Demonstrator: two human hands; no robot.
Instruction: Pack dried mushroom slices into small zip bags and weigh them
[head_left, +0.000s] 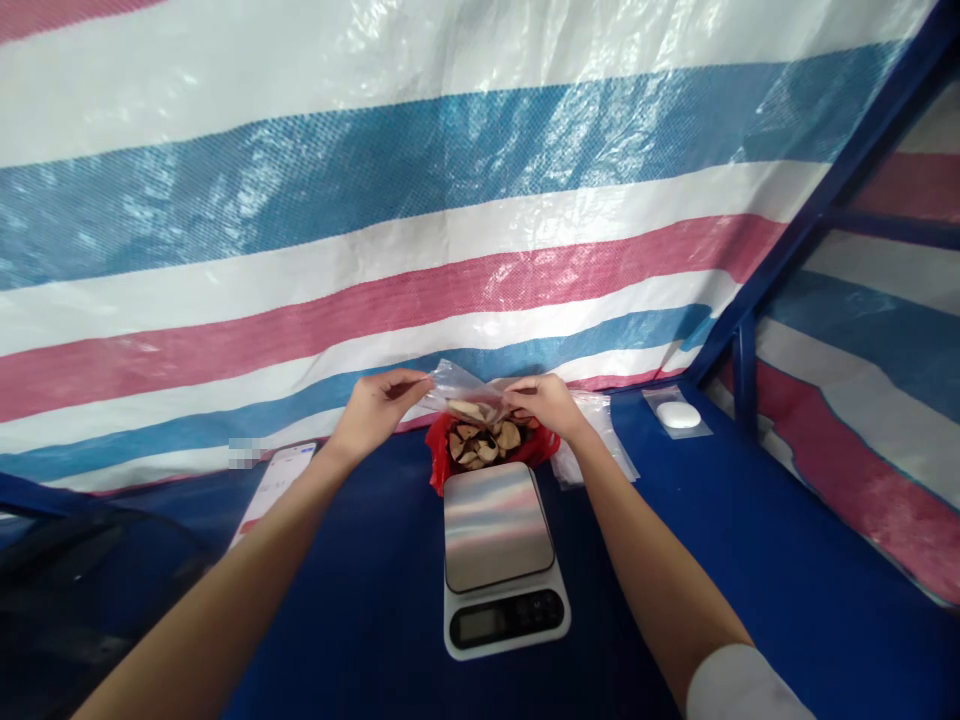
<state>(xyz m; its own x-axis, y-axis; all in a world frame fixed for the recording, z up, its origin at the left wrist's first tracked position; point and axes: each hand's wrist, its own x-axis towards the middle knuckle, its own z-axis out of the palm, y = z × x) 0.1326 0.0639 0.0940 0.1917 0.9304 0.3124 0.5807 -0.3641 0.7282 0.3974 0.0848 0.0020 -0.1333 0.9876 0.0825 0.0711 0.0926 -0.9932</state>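
The left hand and right hand each pinch, thumb against fingers, opposite sides of a thin, clear plastic bag. It spans between the grips, over tan-and-brown dried slices in a crinkled red plastic bag, beyond a white, metal-topped scale.

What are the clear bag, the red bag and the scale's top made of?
Clear bag: thin, glossy plastic, since it's see-through.
Red bag: probably thin plastic too; it's shiny and crumpled.
Scale's top: looks like smooth metal, maybe steel, because it's silvery and reflects blurry stripes.
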